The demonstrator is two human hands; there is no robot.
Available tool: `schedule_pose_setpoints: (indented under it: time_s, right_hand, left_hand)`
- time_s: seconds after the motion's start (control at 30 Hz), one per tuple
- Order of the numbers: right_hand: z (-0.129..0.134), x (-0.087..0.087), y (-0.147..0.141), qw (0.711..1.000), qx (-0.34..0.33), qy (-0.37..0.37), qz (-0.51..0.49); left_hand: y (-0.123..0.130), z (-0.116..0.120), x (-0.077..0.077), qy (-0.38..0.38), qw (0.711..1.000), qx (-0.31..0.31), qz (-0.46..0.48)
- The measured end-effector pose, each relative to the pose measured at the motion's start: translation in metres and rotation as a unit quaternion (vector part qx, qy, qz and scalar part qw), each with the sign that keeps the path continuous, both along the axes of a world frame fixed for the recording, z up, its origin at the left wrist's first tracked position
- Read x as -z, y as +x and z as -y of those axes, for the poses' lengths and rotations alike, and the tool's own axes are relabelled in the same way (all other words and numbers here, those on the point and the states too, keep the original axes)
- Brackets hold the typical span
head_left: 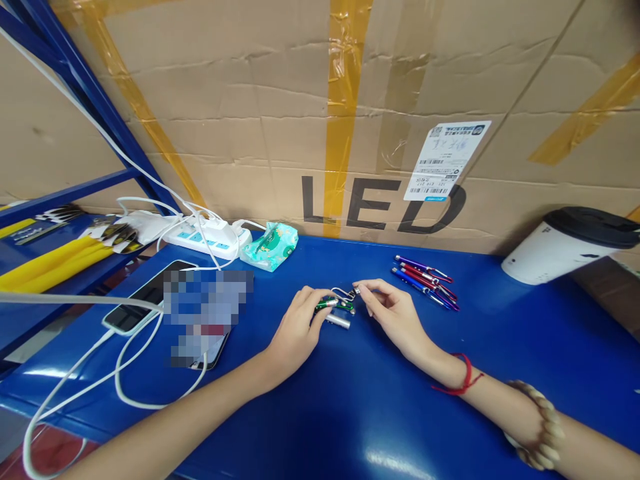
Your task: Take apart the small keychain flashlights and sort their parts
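Observation:
My left hand (300, 325) is closed, thumb and fingers pinching a slim green metal keychain flashlight (326, 304) with a clip at its end. Just under those fingers a silver flashlight (339, 321) of the same slim shape lies on the blue table. My right hand (393, 310) is closed in a pinch on a small dark-and-silver piece (357, 291), its kind too small to tell. Other clips and metal parts crowd between the two hands, partly hidden. Right of them lies a loose pile of purple, red and blue keychain flashlights (420, 280) with carabiner clips.
On the left, two phones (145, 300) lie among white charging cables (120, 373). Behind them are a power strip (200, 237) and a green tissue pack (271, 247). A lidded paper cup (555, 247) tilts at right. A large cardboard box (260, 133) walls the back.

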State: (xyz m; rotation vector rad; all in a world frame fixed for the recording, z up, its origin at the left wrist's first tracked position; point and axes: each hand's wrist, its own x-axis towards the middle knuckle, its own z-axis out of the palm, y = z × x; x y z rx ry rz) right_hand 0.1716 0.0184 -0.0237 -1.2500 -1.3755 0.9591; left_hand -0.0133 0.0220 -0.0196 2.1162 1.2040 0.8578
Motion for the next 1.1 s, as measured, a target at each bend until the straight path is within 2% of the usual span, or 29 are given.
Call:
schedule_pose_setpoints:
  time_s: [0.13, 0.37, 0.5, 0.7, 1.1]
  right_hand:
    - [0.003, -0.001, -0.002, 1.000, -0.015, 0.022, 0.011]
    - [0.002, 0.001, -0.002, 0.997, -0.012, 0.057, 0.057]
    - [-0.002, 0.005, 0.002, 0.992, -0.005, 0.083, 0.095]
    - [-0.009, 0.008, 0.011, 0.974, -0.024, 0.137, 0.177]
    - [-0.010, 0.010, 0.013, 0.954, -0.044, 0.157, 0.253]
  left_hand:
    - [-0.001, -0.001, 0.004, 0.032, 0.999, 0.022, -0.028]
    - [0.000, 0.002, -0.007, 0.066, 0.997, 0.007, 0.050]
    - [0.001, 0.006, -0.010, 0.048, 0.997, 0.056, 0.039]
    - [0.001, 0.008, -0.007, 0.028, 0.991, 0.123, -0.045]
    - [-0.001, 0.003, 0.002, 0.070, 0.990, 0.096, -0.078]
